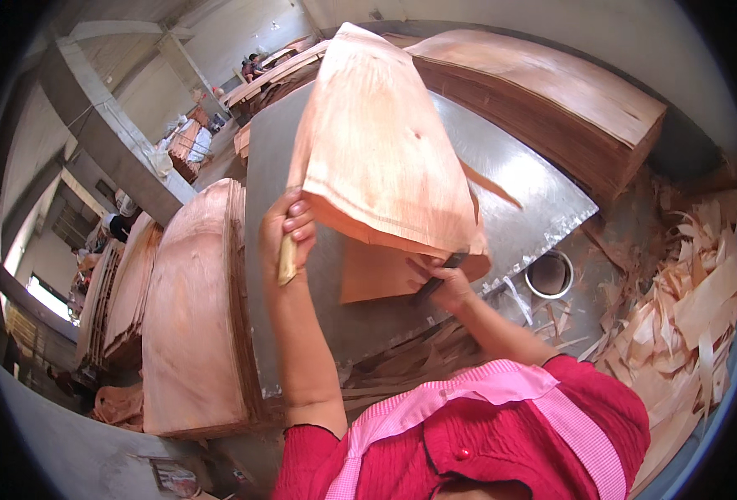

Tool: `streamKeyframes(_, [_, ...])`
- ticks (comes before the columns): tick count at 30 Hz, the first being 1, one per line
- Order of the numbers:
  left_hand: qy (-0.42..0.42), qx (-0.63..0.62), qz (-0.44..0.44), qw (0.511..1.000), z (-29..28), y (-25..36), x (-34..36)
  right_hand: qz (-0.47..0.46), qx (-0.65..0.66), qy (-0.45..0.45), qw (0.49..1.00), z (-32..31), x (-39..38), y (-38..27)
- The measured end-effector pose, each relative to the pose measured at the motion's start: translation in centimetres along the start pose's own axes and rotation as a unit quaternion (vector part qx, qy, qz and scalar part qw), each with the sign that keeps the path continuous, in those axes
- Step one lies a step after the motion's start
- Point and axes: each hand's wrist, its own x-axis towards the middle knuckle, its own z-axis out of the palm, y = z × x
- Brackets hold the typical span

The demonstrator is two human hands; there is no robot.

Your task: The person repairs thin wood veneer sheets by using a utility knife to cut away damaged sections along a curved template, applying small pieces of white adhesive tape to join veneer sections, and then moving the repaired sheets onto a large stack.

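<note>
A large thin sheet of reddish wood veneer point(377, 142) is lifted off the grey metal table point(510, 175), curling upward. My left hand point(288, 229) grips its near left edge together with a narrow pale strip of veneer point(286, 261). My right hand point(439, 282) is under the sheet's lower right corner and holds a dark knife-like tool point(437, 280) against the veneer lying on the table. My sleeves are red with pink checked cuffs.
Tall stacks of veneer sheets stand to the left point(193, 317) and behind the table point(552, 92). A round white tape roll point(549, 275) lies off the table's right corner. Loose veneer scraps point(685, 317) pile at right. Other people work far back left.
</note>
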Motion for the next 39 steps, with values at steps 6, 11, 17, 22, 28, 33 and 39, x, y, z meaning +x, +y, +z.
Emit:
streamKeyframes(6, [0.056, 0.037, 0.013, 0.998, -4.8, 3.4, -5.8, -0.059, -0.121, 0.058, 0.989, -1.0, -6.5, -4.2])
streamKeyframes(11, [0.118, 0.114, 0.011, 0.986, -8.1, 3.8, -9.5, -0.185, -0.049, 0.137, 0.972, -3.6, -6.2, -4.3])
streamKeyframes(17, [0.177, 0.39, 0.044, 0.903, -9.2, 3.2, -13.1, -0.317, -0.387, 0.262, 0.825, -2.6, -5.7, -4.1])
streamKeyframes(22, [0.245, 0.707, 0.048, 0.661, -15.7, 1.9, -14.2, -0.404, -0.259, 0.33, 0.813, -5.2, -4.5, -6.5])
streamKeyframes(28, [0.237, 0.915, -0.009, 0.326, -18.2, -0.8, -15.0, -0.325, -0.376, 0.375, 0.782, -8.7, -4.6, -6.5])
streamKeyframes(33, [0.238, 0.909, -0.029, 0.34, -20.1, -6.1, -16.4, -0.304, -0.418, 0.394, 0.76, -11.7, -6.1, -8.3])
streamKeyframes(39, [0.311, 0.824, -0.102, 0.463, -23.1, -12.9, -19.0, -0.314, -0.404, 0.403, 0.759, -14.0, -8.6, -9.9])
